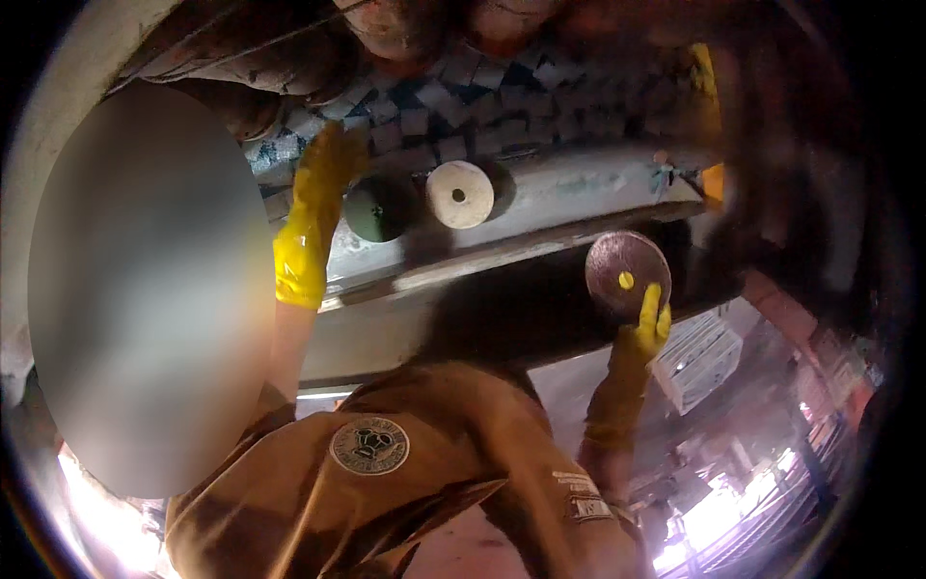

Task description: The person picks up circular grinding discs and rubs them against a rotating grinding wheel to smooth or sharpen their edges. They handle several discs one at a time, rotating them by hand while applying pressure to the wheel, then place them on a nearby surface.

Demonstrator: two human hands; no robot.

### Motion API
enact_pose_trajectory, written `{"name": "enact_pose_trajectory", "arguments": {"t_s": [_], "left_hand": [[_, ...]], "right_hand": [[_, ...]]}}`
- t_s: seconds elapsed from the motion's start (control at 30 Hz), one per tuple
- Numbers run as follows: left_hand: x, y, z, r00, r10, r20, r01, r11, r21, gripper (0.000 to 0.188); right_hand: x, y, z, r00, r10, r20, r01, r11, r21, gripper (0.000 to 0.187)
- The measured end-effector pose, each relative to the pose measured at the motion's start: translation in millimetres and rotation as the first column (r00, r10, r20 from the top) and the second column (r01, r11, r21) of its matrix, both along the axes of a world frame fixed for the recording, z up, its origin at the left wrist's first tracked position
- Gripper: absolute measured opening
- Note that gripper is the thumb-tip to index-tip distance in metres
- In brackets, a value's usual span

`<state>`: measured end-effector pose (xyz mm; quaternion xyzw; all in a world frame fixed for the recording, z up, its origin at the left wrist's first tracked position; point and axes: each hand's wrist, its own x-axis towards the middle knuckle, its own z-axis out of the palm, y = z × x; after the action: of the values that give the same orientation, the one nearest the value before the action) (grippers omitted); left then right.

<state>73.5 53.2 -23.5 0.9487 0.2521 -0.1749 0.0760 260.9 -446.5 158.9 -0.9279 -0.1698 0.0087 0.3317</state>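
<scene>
My right hand [644, 333], in a yellow rubber glove, is shut on a dark reddish-brown abrasive disc [617, 256]. It holds the disc upright by its lower edge, and a yellow fingertip shows through the centre hole. My left hand [311, 217], also gloved in yellow, is raised with fingers stretched upward. It is right beside a dark green disc [378, 208] leaning on a grey ledge [569, 198]; whether it touches the disc is unclear. A cream disc [460, 194] with a centre hole stands next to the green one.
A wall of small square tiles [482, 106] rises behind the ledge. A white slatted crate [699, 359] sits at the lower right, with bright glare beyond it. My brown shirt with a round badge [369, 446] fills the bottom. Rounded brownish shapes [395, 24] hang overhead.
</scene>
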Motion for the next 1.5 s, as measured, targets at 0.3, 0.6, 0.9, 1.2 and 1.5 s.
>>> {"name": "enact_pose_trajectory", "arguments": {"t_s": [0.3, 0.6, 0.9, 1.2, 1.5], "left_hand": [[81, 59, 59, 0.149, 0.732, -0.665, 0.505, -0.634, -0.585, 0.061], [61, 128, -43, 0.446, 0.889, -0.101, 0.074, -0.15, -0.986, 0.048], [39, 140, -36, 0.431, 0.875, -0.22, 0.077, -0.278, -0.958, 0.048], [39, 134, -21, 0.412, 0.727, -0.55, 0.274, -0.674, -0.686, 0.05], [32, 133, -10, 0.373, 0.077, -0.924, 0.567, -0.807, 0.162, 0.051]], "right_hand": [[-18, 195, -41, 0.409, 0.211, -0.888, 0.56, 0.71, 0.427, 0.054], [-29, 343, -108, 0.409, 0.239, -0.881, 0.542, 0.712, 0.445, 0.034], [-34, 380, -124, 0.402, 0.245, -0.882, 0.447, 0.788, 0.423, 0.042], [-58, 392, -144, 0.468, 0.225, -0.854, 0.556, 0.676, 0.483, 0.037], [-71, 409, -184, 0.717, 0.115, -0.687, 0.401, 0.739, 0.542, 0.028]]}}
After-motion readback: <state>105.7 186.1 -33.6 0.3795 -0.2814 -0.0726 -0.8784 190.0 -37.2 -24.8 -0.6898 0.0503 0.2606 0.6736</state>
